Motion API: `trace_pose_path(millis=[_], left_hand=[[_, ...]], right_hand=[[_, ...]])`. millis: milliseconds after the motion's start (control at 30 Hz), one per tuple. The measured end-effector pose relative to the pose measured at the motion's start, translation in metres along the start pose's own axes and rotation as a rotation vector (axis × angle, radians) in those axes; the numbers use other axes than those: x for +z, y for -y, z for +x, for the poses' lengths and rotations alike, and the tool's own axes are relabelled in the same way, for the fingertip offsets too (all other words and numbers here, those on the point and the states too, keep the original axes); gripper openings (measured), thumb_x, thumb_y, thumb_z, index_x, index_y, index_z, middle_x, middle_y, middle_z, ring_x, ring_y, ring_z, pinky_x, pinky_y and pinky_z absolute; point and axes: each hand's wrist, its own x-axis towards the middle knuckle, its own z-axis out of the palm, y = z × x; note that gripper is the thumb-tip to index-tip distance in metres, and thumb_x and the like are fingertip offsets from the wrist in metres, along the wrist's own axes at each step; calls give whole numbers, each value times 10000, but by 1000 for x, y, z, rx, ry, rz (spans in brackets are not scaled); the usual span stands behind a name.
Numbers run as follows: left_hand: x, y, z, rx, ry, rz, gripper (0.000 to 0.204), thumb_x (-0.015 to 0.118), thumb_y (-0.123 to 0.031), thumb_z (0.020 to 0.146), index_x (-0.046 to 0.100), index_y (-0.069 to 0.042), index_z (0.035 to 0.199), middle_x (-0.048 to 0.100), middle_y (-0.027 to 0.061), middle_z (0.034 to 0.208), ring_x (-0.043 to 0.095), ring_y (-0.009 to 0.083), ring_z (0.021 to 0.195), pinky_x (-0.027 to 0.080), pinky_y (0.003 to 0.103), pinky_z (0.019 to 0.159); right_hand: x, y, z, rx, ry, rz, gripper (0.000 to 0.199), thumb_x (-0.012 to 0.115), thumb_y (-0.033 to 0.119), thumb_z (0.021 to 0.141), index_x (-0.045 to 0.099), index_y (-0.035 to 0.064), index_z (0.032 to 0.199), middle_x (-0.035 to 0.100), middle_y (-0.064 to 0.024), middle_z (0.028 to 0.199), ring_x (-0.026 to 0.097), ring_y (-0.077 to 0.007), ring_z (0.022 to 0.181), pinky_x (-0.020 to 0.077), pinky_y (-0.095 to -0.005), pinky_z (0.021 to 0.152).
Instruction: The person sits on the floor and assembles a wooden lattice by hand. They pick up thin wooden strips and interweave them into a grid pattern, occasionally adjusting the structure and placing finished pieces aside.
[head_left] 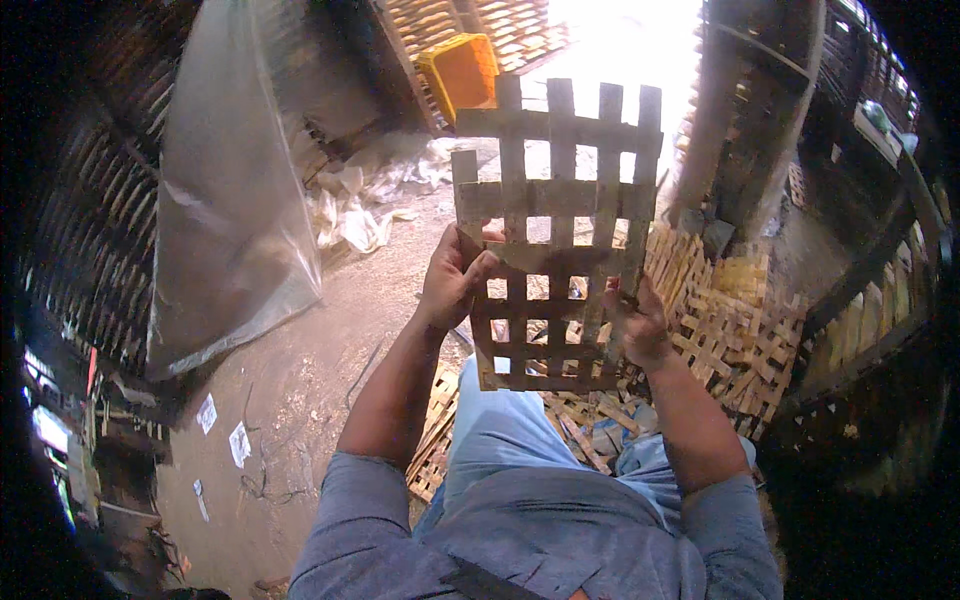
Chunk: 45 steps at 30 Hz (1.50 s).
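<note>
I hold a woven lattice of flat bamboo strips [556,200] upright in front of me, over my knees. My left hand [453,277] grips its left edge, with the thumb on a horizontal strip. My right hand [637,322] grips the lower right edge, fingers behind the lattice. Light shines through the square gaps between the strips. Both forearms come up from grey sleeves at the lower edge.
A pile of similar woven lattices [735,330] lies on the ground to my right and under my legs. A large clear plastic sheet [225,200] hangs at left. An orange crate [462,70] stands at the back. Dirt floor [300,400] with paper scraps lies at left.
</note>
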Motion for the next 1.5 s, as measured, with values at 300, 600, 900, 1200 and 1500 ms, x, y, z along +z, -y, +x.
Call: trace_pose_path(millis=[300, 600, 900, 1200, 1500], left_hand=[[-46, 52, -54, 101, -377, 161, 167, 642, -83, 940, 497, -76, 1022, 609, 24, 860, 605, 112, 782, 502, 272, 726], [-26, 40, -70, 149, -404, 244, 151, 610, -63, 956, 475, -95, 1016, 597, 18, 832, 603, 94, 738, 510, 256, 669], [-51, -6, -42, 132, -167, 282, 357, 592, -314, 945, 519, -50, 1173, 640, 79, 1028, 609, 174, 956, 486, 359, 839], [-31, -69, 50, 192, -224, 257, 235, 526, -278, 1017, 592, -52, 1017, 629, 34, 812, 602, 119, 665, 501, 267, 579], [-28, -64, 47, 145, -188, 168, 200, 534, -252, 1013, 578, -63, 965, 602, 36, 777, 588, 138, 681, 520, 315, 640]], right_hand=[[49, -11, 14, 237, 161, -184, 456, 664, 191, 921, 436, 105, 1306, 520, -14, 1097, 516, -138, 982, 457, -299, 884], [51, -7, 8, 314, 135, -220, 406, 703, 135, 892, 478, 116, 1229, 505, 1, 1033, 509, -127, 970, 450, -302, 892], [17, -27, 12, 288, 160, -212, 543, 699, 133, 831, 454, 85, 1313, 552, -22, 1126, 532, -129, 1028, 447, -316, 933], [11, -39, 11, 209, 395, 272, 455, 601, 31, 932, 460, 139, 1352, 566, 18, 1072, 558, -120, 970, 475, -295, 885], [14, -54, -1, 314, 126, 208, 379, 614, 148, 938, 508, 106, 1300, 648, -32, 1040, 619, -136, 964, 520, -337, 857]])
